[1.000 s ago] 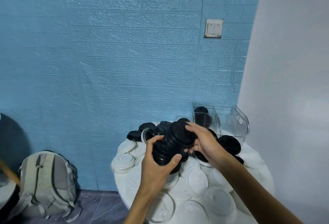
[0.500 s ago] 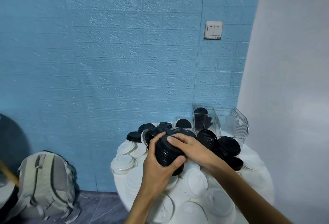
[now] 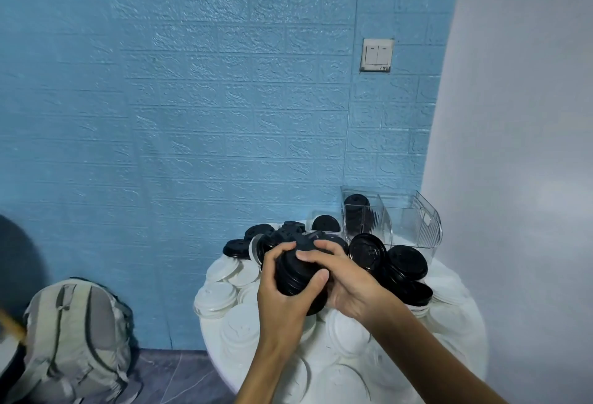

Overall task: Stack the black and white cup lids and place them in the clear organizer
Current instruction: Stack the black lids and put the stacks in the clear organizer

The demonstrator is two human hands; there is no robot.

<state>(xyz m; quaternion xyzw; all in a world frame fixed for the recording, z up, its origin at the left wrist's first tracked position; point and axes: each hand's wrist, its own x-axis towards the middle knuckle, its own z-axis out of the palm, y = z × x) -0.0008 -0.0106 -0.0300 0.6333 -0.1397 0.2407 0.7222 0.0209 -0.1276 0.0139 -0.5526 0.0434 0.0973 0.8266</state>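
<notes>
Black lids in a stack sit clasped between both hands above the desk: left hand curled round it, right hand gripping its top. Clear organizer stands at two o'clock; white lids lie at nine.

black lid stack, loose black lids and white lids on a white table; clear ribbed organizer; blue brick-pattern wall; grey-beige backpack; white switch.
</notes>
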